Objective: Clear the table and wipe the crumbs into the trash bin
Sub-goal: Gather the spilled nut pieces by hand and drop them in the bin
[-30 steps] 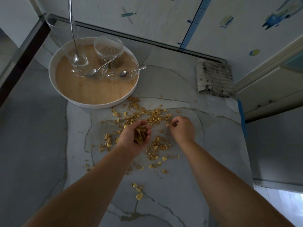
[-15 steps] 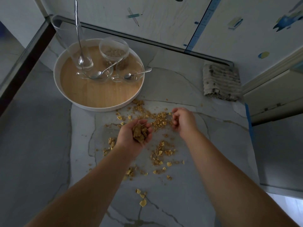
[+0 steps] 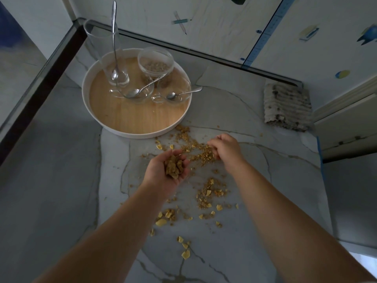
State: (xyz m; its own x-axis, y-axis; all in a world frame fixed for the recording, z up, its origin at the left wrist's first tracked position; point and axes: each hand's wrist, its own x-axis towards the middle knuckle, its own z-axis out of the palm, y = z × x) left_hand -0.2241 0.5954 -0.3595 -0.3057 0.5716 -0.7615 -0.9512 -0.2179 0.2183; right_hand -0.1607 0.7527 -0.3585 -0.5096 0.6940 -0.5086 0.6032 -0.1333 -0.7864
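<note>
Palm-up, left hand point(image 3: 170, 170) cups gathered crumbs point(image 3: 173, 167); right hand point(image 3: 225, 149) seemingly pinches more off the table point(image 3: 255, 231).

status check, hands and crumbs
Left hand cupped, holding a brown crumb pile. Right hand pinching at golden crumbs scattered on the marble table. No trash bin in view.

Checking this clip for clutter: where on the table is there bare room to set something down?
Bare marble lies left of the crumbs, below the tray, and between the crumbs and the folded cloth. The tray's near wooden half is free too. It is crowded in the middle, where the left hand cups crumbs and the right hand gathers more.
</note>
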